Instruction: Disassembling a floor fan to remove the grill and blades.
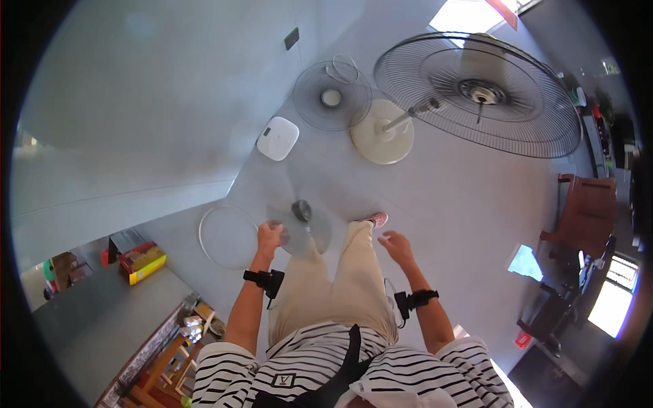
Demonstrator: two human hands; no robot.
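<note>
My left hand (pixel 270 236) grips the edge of a translucent grey fan blade (pixel 318 231) with a dark hub, held in front of my left leg. My right hand (pixel 396 246) hangs in the air beside my right knee, its fingers loosely apart and nothing in them. Ahead of me on the right stands a pedestal fan with a cream round base (pixel 382 146). Its dark wire rear grille (pixel 415 71) is tilted, with the bare motor shaft showing in the middle. The round front grille (pixel 331 98) is beside the base. A thin white ring (pixel 200 234) is left of my left hand.
A white bathroom scale (pixel 278 139) sits on the floor near the wall. At the left, a red and yellow box (pixel 144 264) rests on a grey surface (pixel 88 316). Brown wooden chairs (pixel 588 214) stand at the far right. A dark socket plate (pixel 292 39) is on the wall.
</note>
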